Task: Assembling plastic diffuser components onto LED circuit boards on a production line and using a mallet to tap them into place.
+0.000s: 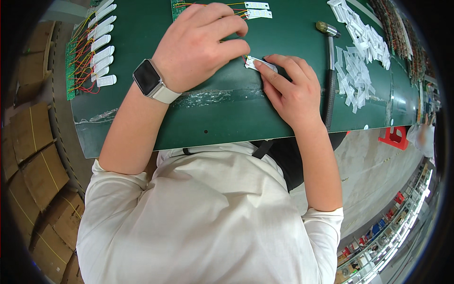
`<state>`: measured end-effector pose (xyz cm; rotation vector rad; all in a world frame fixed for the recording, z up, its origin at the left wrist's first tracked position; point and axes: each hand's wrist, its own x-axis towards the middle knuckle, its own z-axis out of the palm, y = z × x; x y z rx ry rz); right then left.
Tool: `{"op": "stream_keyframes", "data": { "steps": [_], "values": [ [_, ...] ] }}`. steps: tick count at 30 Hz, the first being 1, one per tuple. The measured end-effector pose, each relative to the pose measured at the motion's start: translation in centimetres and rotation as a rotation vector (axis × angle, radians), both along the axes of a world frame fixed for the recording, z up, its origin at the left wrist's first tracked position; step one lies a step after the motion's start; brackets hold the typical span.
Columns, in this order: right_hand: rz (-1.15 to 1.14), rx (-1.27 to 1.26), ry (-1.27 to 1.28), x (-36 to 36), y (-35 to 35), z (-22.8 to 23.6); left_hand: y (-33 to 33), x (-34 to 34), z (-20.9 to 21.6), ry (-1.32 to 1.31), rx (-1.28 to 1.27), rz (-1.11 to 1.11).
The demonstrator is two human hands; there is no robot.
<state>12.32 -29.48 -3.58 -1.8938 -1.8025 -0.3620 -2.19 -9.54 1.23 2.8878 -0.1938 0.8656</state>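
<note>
My right hand [295, 90] is closed on a small white LED module [251, 62], with a whitish plastic piece [269, 66] showing between thumb and fingers. Thin red and yellow wires [244, 58] run from the module's left end up to the fingertips of my left hand [201, 45]. That hand is curled over them and wears a watch [148, 78]; its thumb is hidden. Beyond it lies a green circuit board [178, 8], partly covered by my hand, with wires leading to more white LED modules [258, 13].
At the far left, several wired white modules [101, 56] lie beside another green board [71, 71]. A hammer [330, 71] lies right of my right hand. Beyond it are piles of clear plastic strips [352, 78] and white casings [364, 33] on the green table [217, 123].
</note>
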Motion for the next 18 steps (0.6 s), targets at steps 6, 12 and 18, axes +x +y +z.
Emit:
{"op": "stream_keyframes", "data": {
  "steps": [6,12,18],
  "values": [
    [-0.021,0.003,0.033,-0.2,0.0,0.0,0.2,-0.1,-2.1,0.010,0.015,-0.045],
    [-0.064,0.010,0.046,-0.4,-0.1,-0.1,-1.9,-0.6,0.9,0.359,0.077,0.058],
    [-0.068,0.060,0.105,-0.2,-0.3,-0.6,-1.8,-0.5,-0.2,0.518,-0.405,0.085]
  ]
}}
